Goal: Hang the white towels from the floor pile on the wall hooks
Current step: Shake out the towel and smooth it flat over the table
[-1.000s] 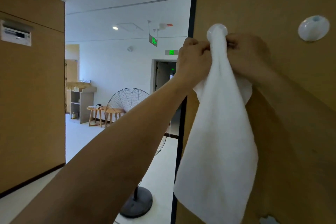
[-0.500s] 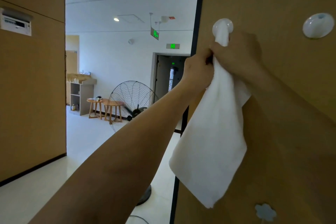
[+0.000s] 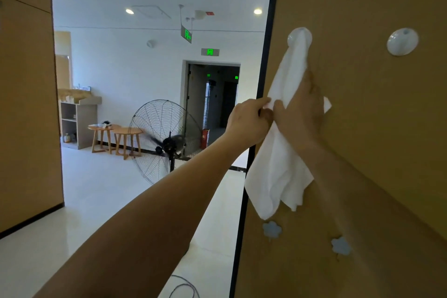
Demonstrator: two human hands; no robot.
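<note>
A white towel [image 3: 278, 167] hangs from a round white wall hook [image 3: 299, 37] on the brown wall panel at the right. My left hand [image 3: 249, 121] pinches the towel's left edge about halfway down. My right hand [image 3: 300, 109] grips the bunched towel against the wall, right beside the left hand. A second round white hook [image 3: 402, 41] to the right carries nothing. The floor pile is out of view.
Two small pale blue flower-shaped hooks [image 3: 271, 230] [image 3: 341, 246] sit lower on the panel. A black standing fan [image 3: 167, 140] runs in the hallway, its cable [image 3: 183, 288] lying on the floor. Two wooden stools [image 3: 116, 135] and a grey shelf unit [image 3: 77, 121] stand further back.
Both hands have slid down the towel from just under the hook to about its middle. The towel's top stays looped on the hook.
</note>
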